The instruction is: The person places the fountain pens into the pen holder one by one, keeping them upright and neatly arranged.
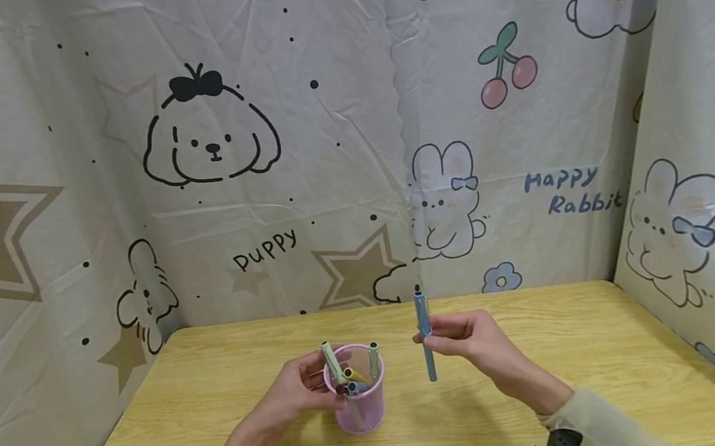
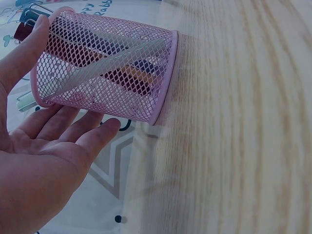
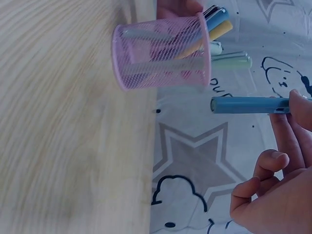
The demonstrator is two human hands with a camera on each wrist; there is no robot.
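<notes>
A pink mesh pen holder (image 1: 373, 409) stands upright on the table, with several pens in it. My left hand (image 1: 294, 388) holds it from the left, thumb at the near side of the rim and fingers around the far side. Inside are pale green pens (image 3: 235, 61), a yellow pen (image 3: 220, 30), a blue pen (image 3: 217, 18) and a dark brown-capped one (image 2: 23, 31). To the right of the holder my right hand (image 1: 487, 348) pinches a blue pen (image 1: 423, 321) between thumb and fingers. That pen is nearly upright, above the table and apart from the holder.
The light wood-grain table (image 1: 216, 366) reaches back to a white cloth (image 1: 340, 181) printed with cartoon animals and stars. Cloth also hangs along the left and right sides. A dark watch-like band (image 1: 562, 441) is at my right wrist.
</notes>
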